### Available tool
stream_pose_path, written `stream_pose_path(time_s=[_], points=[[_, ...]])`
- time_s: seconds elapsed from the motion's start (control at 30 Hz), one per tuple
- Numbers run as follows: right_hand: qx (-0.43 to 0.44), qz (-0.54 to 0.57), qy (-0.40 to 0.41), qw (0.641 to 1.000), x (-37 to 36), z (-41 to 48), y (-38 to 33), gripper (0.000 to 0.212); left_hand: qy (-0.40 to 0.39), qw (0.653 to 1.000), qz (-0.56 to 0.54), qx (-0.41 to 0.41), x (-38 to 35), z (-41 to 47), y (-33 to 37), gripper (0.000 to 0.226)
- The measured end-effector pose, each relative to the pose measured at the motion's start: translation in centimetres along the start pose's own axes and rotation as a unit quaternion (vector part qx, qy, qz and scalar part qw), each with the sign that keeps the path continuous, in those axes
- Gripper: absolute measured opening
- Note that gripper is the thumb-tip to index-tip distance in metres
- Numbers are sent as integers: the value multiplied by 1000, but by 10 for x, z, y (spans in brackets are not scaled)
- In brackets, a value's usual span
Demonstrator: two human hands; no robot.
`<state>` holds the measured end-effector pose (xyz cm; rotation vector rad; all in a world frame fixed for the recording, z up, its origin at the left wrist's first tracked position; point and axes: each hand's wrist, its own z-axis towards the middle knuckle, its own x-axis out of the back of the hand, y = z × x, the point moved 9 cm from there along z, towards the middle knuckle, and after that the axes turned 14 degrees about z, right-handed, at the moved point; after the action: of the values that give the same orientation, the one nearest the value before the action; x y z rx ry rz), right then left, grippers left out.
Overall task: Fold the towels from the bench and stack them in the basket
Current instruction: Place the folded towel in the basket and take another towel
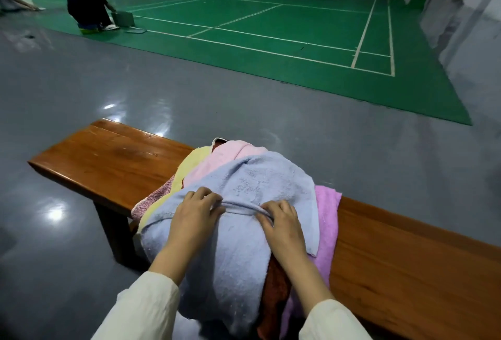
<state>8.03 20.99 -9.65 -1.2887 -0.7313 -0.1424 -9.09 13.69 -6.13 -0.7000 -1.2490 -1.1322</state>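
Head view: the blue towel (pixel 252 177) tops the other towels (pixel 230 153) heaped on the table (pixel 108 155) — the left hand (pixel 196 210) and right hand (pixel 282 221) each hold a narrow grip on it, fingers curled, pinching opposite ends of one raised fold.

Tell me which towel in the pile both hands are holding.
The light blue towel on top: left hand and right hand pinch it; the others lie beneath.

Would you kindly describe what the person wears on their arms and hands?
The left sleeve and right sleeve are loose, cream and end short of the wrists. The left hand and right hand are bare: no gloves, rings or watch visible.
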Motion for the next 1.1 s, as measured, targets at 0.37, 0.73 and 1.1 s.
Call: stream_pose_path(time_s=[0.37,0.73,1.1], points=[[20,56,103,993,40,-12,-26,25,41,993,-110,5,43,-5,45,33],[-104,-91,23,990,84,-49,20,35,-165,983,85,-3,0,-32,66,34],[-111,127,312,935,194,-100,49,29,-175,916,-359,13,39,-50,176,24]])
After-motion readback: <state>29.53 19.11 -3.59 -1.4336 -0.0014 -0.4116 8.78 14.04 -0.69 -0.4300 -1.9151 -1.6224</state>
